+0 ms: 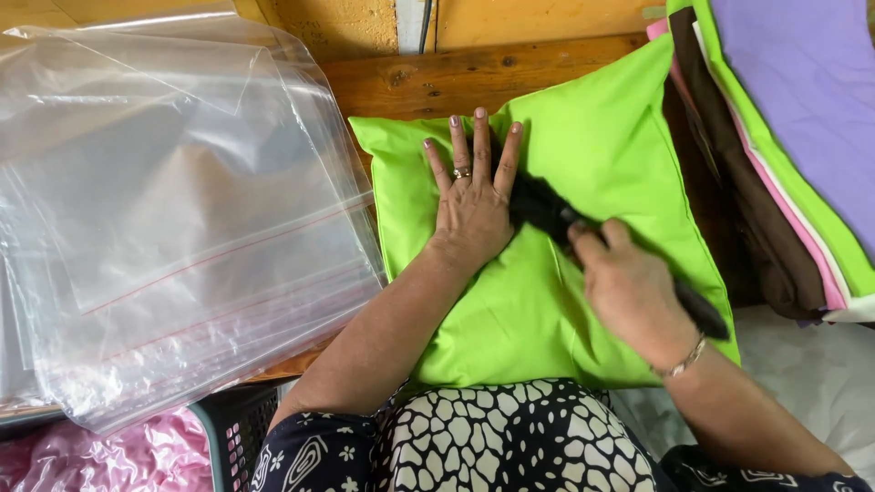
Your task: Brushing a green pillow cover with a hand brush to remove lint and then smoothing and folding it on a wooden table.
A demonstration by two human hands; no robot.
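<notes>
- Head view: lay flat and open on a lime-green pillow (583,182), the left hand (471,202), fingers spread wide and pointing away from the body, a ring on one finger, nothing gripped.
- Rested on a wooden surface (419,82) in the middle of the picture, that pillow, near edge against a lap in a black-and-white patterned dress (510,437).
- Closed around the handle of a black brush (547,211), the right hand (629,292), a bracelet at the wrist.
- Blurred, the brush head, just beside the left hand's smallest finger and down on the green cloth; stuck out past the right wrist, the dark handle end.
- Crossed over the pillow's right half, the right forearm; came up over the pillow's lower left corner, the left forearm.
- Piled to the left, a heap of clear plastic zip bags (173,210), edge just touching the pillow's left side.
- Showed under that heap at lower left, a dark plastic basket (232,433) and some shiny pink wrapping (118,456).
- Stacked at upper right, folded cloths (784,137) in purple, green, white, pink and brown, close beside the pillow's right edge.
- Spread below that stack, a pale sheet (802,374).
</notes>
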